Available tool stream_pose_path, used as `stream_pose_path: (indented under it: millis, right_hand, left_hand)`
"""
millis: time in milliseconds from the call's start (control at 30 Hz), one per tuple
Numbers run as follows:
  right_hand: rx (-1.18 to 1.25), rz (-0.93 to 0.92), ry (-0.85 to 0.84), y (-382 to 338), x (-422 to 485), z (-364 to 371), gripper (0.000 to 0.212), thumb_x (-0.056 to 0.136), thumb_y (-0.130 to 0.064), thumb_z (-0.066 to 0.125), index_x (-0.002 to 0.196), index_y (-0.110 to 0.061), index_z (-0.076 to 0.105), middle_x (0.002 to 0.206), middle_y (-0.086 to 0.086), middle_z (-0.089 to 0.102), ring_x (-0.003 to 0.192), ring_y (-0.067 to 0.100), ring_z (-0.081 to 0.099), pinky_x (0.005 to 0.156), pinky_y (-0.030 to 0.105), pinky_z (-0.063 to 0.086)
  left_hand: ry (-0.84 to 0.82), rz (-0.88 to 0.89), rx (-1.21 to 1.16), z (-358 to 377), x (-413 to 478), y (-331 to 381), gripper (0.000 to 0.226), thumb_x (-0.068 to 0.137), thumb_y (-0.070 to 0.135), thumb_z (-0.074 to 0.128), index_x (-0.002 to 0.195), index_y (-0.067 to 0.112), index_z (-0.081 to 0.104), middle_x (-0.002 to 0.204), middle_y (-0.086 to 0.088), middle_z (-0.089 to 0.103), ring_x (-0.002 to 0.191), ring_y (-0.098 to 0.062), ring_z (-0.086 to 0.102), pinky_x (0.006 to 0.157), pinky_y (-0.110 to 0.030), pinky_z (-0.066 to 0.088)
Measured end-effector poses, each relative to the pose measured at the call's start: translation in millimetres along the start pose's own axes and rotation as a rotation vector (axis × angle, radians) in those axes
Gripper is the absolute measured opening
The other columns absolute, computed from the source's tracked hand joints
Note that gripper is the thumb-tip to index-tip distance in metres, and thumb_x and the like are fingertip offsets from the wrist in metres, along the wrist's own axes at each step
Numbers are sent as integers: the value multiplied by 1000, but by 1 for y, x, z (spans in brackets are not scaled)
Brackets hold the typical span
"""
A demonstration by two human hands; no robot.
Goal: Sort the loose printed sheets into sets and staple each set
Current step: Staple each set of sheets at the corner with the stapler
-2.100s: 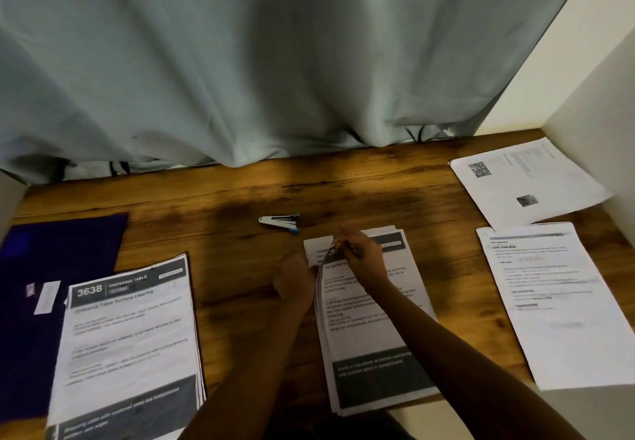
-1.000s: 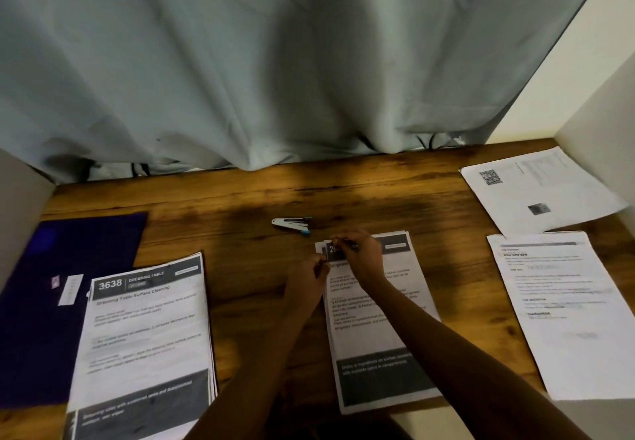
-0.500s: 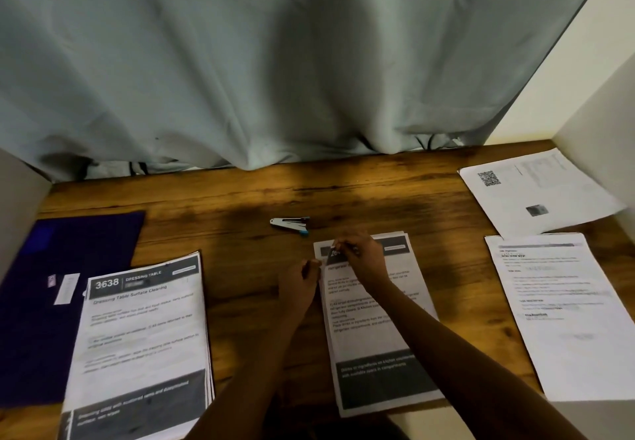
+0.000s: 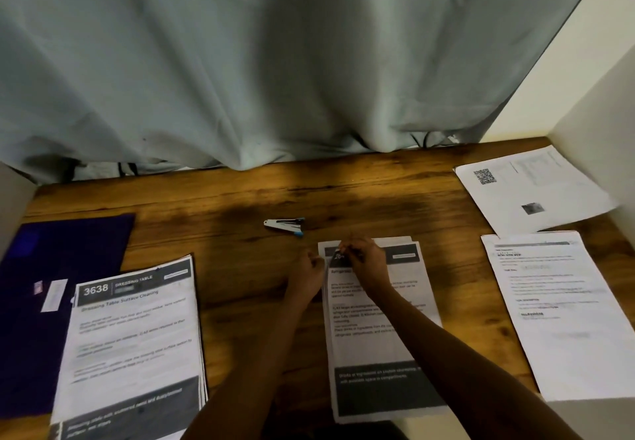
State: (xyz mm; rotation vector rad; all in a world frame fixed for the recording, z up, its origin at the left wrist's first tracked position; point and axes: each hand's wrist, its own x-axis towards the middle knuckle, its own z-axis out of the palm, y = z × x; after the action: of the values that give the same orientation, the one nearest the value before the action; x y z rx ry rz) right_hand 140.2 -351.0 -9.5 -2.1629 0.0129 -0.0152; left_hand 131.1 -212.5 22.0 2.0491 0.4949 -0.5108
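On the wooden table [image 4: 240,302] both of the person's hands work at the top left corner of the centre stack [image 4: 381,343] of printed sheets, which lies lengthwise in front of them with a dark header band at the far end and a dark block near the bottom. The right hand [image 4: 366,261] lies across the header, its fingertips bunched together and pinching the sheets at that corner. The left hand [image 4: 307,276] sits just beside the stack's left edge with its fingers curled in; whether it grips the paper edge or only touches it cannot be told.

The stapler [image 4: 284,226], small, white and black with a blue end, lies on its side on bare wood just beyond the stack, apart from both hands.

To the left lies another stack [image 4: 134,347] headed "3638 DRESSING TABLE", its left side overlapping a dark purple folder [image 4: 51,261] that bears a white label [image 4: 53,295]. To the right lie a plain text stack [image 4: 570,319] and, farther back, a sheet with a QR code [image 4: 536,192]. A grey-green curtain [image 4: 275,61] hangs down to the table's far edge.
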Motion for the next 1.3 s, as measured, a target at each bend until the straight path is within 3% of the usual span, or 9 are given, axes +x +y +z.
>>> stream_pose_path:
  millis: [167, 267, 467, 600, 767, 900, 1067, 1200, 1300]
  right_hand:
    - [18, 29, -12, 5, -1, 4, 21, 89, -3, 56, 87, -22, 65, 102, -6, 63, 102, 10, 58, 97, 40, 48]
    - [24, 58, 3, 5, -2, 5, 19, 89, -4, 55, 89, -19, 67, 105, -5, 64, 103, 10, 58, 100, 40, 46]
    - [7, 49, -2, 2, -1, 1, 16, 90, -3, 55, 92, -12, 68, 105, -3, 61, 99, 6, 56, 95, 28, 48]
    - [-20, 82, -14, 5, 0, 1, 17, 91, -6, 55, 100, -12, 68, 113, 1, 60, 104, 10, 55, 94, 24, 46]
    - [6, 93, 20, 5, 0, 1, 18, 90, -4, 56, 102, -11, 68, 111, 1, 61, 103, 10, 56, 94, 25, 47]
    - [13, 106, 18, 2, 0, -2, 18, 89, -2, 56, 101, -10, 68, 111, 1, 61, 101, 6, 53, 91, 19, 43]
    - [-12, 50, -14, -6, 3, -6, 15, 89, -4, 57, 98, -11, 67, 108, 1, 61, 101, 9, 55, 90, 21, 44]
    - [-46, 27, -26, -11, 10, -7, 15, 90, -5, 57, 98, -12, 67, 107, 1, 60, 99, 12, 55, 89, 25, 48]
    - [-65, 30, 19, -12, 15, -6, 14, 89, -6, 58, 97, -13, 68, 105, -2, 59, 97, 8, 53, 83, 14, 43]
  left_hand:
    - [-84, -103, -144, 3, 3, 4, 39, 97, 21, 48, 135, 19, 41, 124, -8, 57, 102, -20, 61, 80, -34, 54]
    - [-105, -125, -192, 6, 7, 3, 38, 95, 20, 52, 133, 19, 43, 120, -6, 58, 96, -17, 61, 69, -29, 52]
    - [-79, -95, -123, 11, 11, 2, 41, 96, 19, 50, 136, 18, 42, 131, -6, 52, 106, -20, 58, 76, -30, 51]
    - [-28, -35, -34, 13, 13, 2, 37, 96, 21, 51, 132, 19, 48, 131, -5, 53, 112, -20, 56, 91, -35, 51]
    - [-70, -33, -80, 14, 13, 3, 29, 96, 23, 51, 124, 22, 50, 123, -4, 57, 102, -18, 60, 82, -33, 52]
    - [-88, -70, -200, 14, 15, 3, 19, 94, 23, 54, 112, 26, 48, 117, -2, 58, 99, -19, 61, 77, -32, 51]
    - [35, 29, -313, 11, 13, 2, 41, 89, 12, 60, 126, 21, 46, 117, -2, 59, 104, -20, 60, 90, -41, 52]
    - [82, 150, -199, 7, 13, 2, 29, 91, 10, 57, 120, 15, 57, 114, -1, 62, 102, -15, 60, 87, -35, 53]
    - [86, 202, -116, 6, 15, 0, 22, 91, 13, 58, 112, 14, 62, 109, -2, 65, 100, -14, 62, 86, -34, 54]
